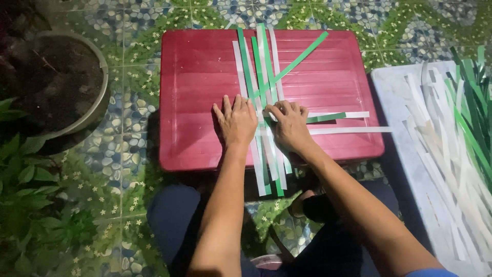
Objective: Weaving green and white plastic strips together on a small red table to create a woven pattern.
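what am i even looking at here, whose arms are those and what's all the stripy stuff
This is one picture from a camera worn on a person's head, looking down, so the arms are their own. The left hand presses flat on long green and white strips laid side by side on a red plastic board. The right hand pinches at the crossing strips that run sideways through them. More loose strips lie piled on the right; a dark pot stands on the tiled floor, left.
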